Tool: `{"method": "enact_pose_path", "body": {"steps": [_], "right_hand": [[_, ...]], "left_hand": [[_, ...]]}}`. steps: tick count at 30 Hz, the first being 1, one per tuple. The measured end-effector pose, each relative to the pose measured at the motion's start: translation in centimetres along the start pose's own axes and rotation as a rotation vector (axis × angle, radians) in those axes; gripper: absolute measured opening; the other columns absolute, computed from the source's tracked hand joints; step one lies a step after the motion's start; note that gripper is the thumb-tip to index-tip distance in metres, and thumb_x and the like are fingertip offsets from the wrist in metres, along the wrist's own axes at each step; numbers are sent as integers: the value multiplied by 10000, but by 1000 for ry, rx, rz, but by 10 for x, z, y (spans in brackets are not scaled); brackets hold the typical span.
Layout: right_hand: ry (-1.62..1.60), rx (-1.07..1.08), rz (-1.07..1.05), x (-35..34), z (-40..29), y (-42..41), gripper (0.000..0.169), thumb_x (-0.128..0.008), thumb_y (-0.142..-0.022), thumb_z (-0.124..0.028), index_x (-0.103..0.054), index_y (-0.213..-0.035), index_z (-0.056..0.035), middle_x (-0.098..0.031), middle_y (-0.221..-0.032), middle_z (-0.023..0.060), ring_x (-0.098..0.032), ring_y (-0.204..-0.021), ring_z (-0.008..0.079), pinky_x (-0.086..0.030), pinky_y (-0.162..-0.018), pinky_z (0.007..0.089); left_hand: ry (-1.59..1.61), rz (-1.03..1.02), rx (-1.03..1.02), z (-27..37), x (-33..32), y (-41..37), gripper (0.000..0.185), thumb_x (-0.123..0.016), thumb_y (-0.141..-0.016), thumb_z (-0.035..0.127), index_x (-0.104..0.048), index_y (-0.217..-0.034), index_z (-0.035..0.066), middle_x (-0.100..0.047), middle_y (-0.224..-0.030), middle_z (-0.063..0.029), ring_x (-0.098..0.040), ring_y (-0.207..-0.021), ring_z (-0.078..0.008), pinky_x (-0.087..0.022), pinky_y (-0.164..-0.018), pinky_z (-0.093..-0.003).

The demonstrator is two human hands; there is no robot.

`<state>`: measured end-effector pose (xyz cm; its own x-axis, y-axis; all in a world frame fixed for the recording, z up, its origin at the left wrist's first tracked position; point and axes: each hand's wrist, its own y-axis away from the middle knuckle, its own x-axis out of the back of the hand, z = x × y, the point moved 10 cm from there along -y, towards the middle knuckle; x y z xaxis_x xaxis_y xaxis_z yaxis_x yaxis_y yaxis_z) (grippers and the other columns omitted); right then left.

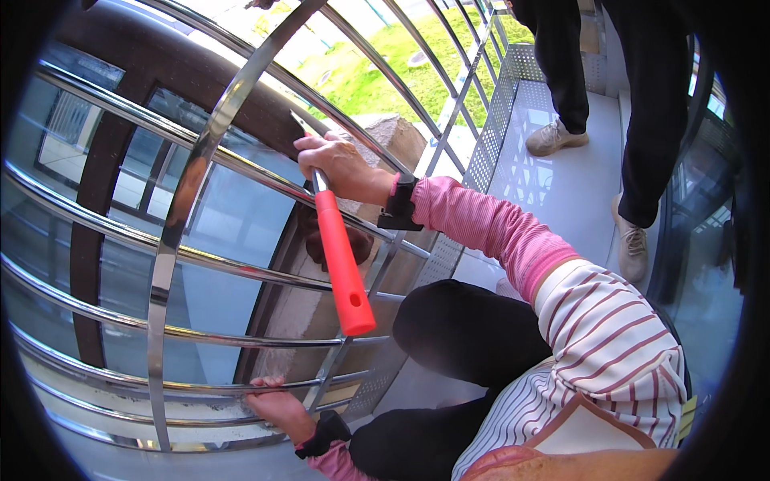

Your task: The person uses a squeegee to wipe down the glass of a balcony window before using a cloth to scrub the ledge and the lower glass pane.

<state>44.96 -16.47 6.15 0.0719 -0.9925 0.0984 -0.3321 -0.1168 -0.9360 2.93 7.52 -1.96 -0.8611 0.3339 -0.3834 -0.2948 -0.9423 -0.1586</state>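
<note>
My right hand [343, 168] reaches through a stainless-steel railing and holds the metal shaft of a tool with a red plastic handle [343, 264]. The handle slants down towards me, with a hanging hole near its end. Past my fingers, the tool's narrow head [297, 122] is seen edge-on near a dark brown window frame [258, 114]; whether it touches is hard to tell. Lower down, my left hand [281, 409] is at a low railing bar [204, 386], its fingers curled about it. Beyond the bars lies window glass [228, 240].
A curved flat steel upright [162, 282] crosses the bars. Behind them are a stone ledge [385, 141] and grass [385, 78]. Another person's dark-trousered leg [559, 66] and beige shoe [554, 138] stand on the smooth floor [529, 180], beside a perforated metal panel [481, 150]. My bent knees are close to the railing.
</note>
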Motion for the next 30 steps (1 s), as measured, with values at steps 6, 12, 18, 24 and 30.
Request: {"method": "enact_pose_path", "body": {"steps": [6,12,18,24,30], "right_hand": [[-148,-41,-23,-1,31,0,133,-657,-667,-32,-563,-704,-120,-633,-1128,157,-580,-1064,360,-451,-885,426],[-68,-58,-59,-3,14,18,150,-642,-687,-2,-562,-735,-119,-631,-1150,162,-588,-1103,360,-432,-921,412],[-147,-81,-102,-5,19,23,153,-639,-683,18,-552,-728,-100,-626,-1098,137,-594,-1093,333,-445,-909,409],[-193,-150,-95,2,36,21,141,-637,-687,12,-553,-741,-88,-621,-1109,172,-595,-1064,373,-454,-912,419],[-122,-139,-82,1,36,23,145,-675,-675,-51,-568,-750,-115,-612,-1156,164,-604,-1040,371,-474,-829,405]], "left_hand": [[27,-14,22,-2,-6,1,302,-392,-963,328,-466,-771,106,-447,-618,-44,-436,-588,-179,-391,-615,-332],[11,-47,-7,0,3,-4,280,-389,-952,310,-476,-783,104,-465,-625,-44,-450,-595,-181,-402,-635,-337],[-16,-20,5,1,2,-1,259,-397,-947,289,-471,-783,102,-462,-621,-45,-458,-590,-178,-407,-621,-330],[10,-46,16,-2,-4,-1,282,-389,-960,301,-474,-781,101,-458,-628,-44,-444,-590,-174,-404,-619,-335],[36,-98,13,-2,-13,-3,309,-383,-967,328,-484,-772,111,-455,-616,-39,-445,-588,-178,-405,-625,-338]]}}
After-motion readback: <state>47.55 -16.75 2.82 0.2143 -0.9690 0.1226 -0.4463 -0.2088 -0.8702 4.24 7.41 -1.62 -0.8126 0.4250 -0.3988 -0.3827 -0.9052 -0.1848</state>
